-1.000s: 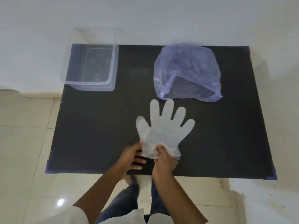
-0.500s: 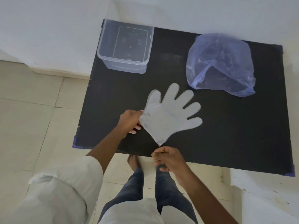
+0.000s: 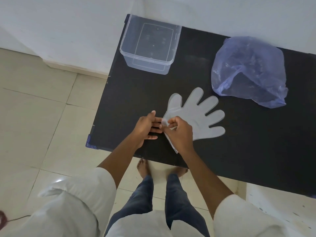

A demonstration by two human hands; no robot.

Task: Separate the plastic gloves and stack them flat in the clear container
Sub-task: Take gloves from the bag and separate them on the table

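A flat stack of translucent plastic gloves (image 3: 196, 117) lay on the black table (image 3: 239, 151), fingers fanned toward the far right, cuff toward the near edge. The right hand (image 3: 179, 134) rested on the cuff end, its thumb and forefinger pinched together on a lifted corner of the thin film. The left hand (image 3: 147, 127) sat just left of it, fingers held mostly straight and close together, their tips touching the same corner; whether they actually gripped the plastic could not be told. The clear container (image 3: 150, 45) stood at the far left corner of the table, well apart from the gloves. A bluish plastic bag (image 3: 248, 71) lay crumpled at the far right, near the glove fingertips.
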